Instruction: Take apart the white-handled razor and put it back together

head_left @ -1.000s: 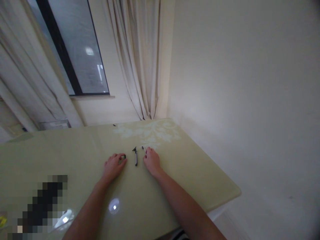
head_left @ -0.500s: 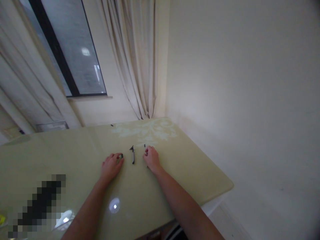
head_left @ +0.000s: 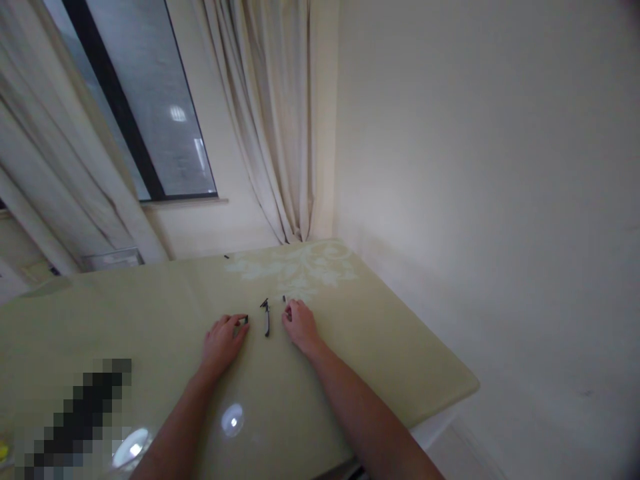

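Observation:
My left hand (head_left: pixel 223 340) rests on the table with its thumb and index finger pinching a small dark piece (head_left: pixel 246 320), too small to name. To its right lies what looks like a razor (head_left: pixel 267 320), with a grey and black handle pointing toward me and a dark head at the far end. Neither hand touches it. On its other side, my right hand (head_left: pixel 301 325) has its fingers closed around a slim object, mostly hidden. Just beyond those fingertips a small dark tip (head_left: pixel 284 299) shows; I cannot tell if it belongs to the held object.
The glossy pale green table (head_left: pixel 390 360) has a white leaf pattern near its far corner. A tiny dark bit (head_left: pixel 227 257) lies at the far edge. Curtains (head_left: pixel 280 120) and a window stand behind; a wall (head_left: pixel 480 200) borders the right. A blurred-out dark patch covers the lower left.
The view has tilted slightly, so everything sits a little lower. My right hand and the dark tip have shifted slightly left, closer to the razor. The left hand keeps its pinch.

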The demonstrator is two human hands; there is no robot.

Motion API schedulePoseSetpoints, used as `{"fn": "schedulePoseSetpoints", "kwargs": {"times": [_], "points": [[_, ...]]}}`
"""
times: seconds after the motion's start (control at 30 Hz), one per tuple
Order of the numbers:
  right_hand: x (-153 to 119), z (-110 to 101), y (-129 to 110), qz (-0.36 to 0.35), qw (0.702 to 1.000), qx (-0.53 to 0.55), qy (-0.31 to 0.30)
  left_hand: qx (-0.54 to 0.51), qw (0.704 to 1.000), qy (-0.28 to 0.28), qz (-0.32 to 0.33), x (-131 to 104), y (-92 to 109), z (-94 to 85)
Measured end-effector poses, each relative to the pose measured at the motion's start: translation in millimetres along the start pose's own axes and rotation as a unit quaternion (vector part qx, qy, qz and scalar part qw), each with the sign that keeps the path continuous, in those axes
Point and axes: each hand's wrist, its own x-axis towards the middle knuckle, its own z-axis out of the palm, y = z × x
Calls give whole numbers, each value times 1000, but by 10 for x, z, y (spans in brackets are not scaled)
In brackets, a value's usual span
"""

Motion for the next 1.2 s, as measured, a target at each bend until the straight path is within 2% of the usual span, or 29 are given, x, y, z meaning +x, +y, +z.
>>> {"fn": "schedulePoseSetpoints", "kwargs": {"times": [0.27, 0.43, 0.6, 0.8, 1.2], "points": [[-57, -45, -35, -8, 999, 18, -32, 3, 1000, 6, -3, -17, -1, -13], [-73, -44, -34, -10, 999, 18, -29, 12, 1000, 16, 8, -33, 21, -43], [-71, -41, -33, -34, 999, 5, -22, 46, 997, 27, 47, -86, 230, -98], [-75, -64, -20, -33, 999, 32, -14, 26, 998, -48, -3, -187, 561, -120], [-93, -124, -8, -1, 999, 29, 16, 80, 993, -84, -1, -161, 621, -156]]}}
